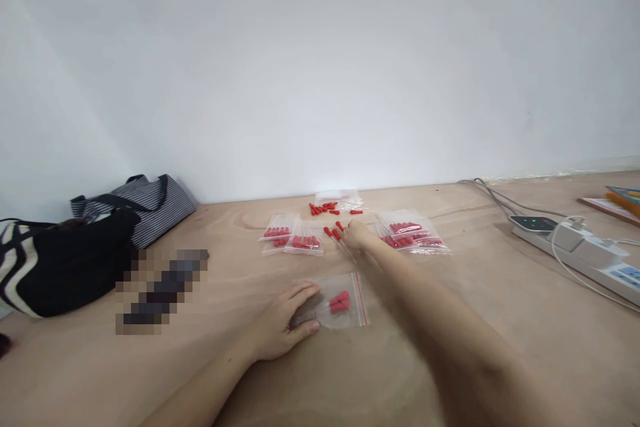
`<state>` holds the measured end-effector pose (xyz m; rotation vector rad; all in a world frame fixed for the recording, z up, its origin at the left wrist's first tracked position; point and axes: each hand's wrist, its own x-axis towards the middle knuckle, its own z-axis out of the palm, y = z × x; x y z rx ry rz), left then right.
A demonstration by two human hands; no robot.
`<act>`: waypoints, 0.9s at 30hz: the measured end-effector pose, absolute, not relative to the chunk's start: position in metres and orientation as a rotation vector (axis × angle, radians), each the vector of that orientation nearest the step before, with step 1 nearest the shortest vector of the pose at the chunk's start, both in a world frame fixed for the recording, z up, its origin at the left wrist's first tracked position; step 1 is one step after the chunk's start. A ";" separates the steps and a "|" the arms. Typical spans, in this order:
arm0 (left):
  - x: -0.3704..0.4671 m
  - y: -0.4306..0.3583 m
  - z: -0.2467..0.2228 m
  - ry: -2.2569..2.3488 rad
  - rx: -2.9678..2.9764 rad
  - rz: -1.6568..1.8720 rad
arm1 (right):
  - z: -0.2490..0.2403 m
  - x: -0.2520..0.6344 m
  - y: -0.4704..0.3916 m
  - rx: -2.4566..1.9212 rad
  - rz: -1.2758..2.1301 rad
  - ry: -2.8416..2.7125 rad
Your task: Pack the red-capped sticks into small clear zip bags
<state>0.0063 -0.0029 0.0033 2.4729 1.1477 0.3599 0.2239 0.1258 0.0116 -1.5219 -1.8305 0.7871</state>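
A clear zip bag point(324, 317) with a red seal strip lies flat in front of me, and a few red rubber bulbs point(340, 301) are inside it. My left hand point(283, 323) rests on the bag's left end, thumb and fingers spread apart. Farther off, my right hand point(357, 233) is among loose droppers point(336, 235) with red bulbs and thin clear stems. Its fingers are bunched together, and what they hold, if anything, is hidden. Behind it, several more red bulbs point(323, 208) are strewn near clear plastic point(340, 197).
Filled zip bags lie in a left group point(306, 241) and a right group point(406, 229). A power strip point(590, 253) with cables and a black device point(533, 223) is at right. A black bag point(75, 267) and a striped bag point(163, 210) stand at left on the wooden table point(200, 373).
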 end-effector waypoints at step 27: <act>0.005 -0.001 0.001 1.204 2.469 0.281 | -0.025 0.252 0.016 -0.948 1.540 -0.880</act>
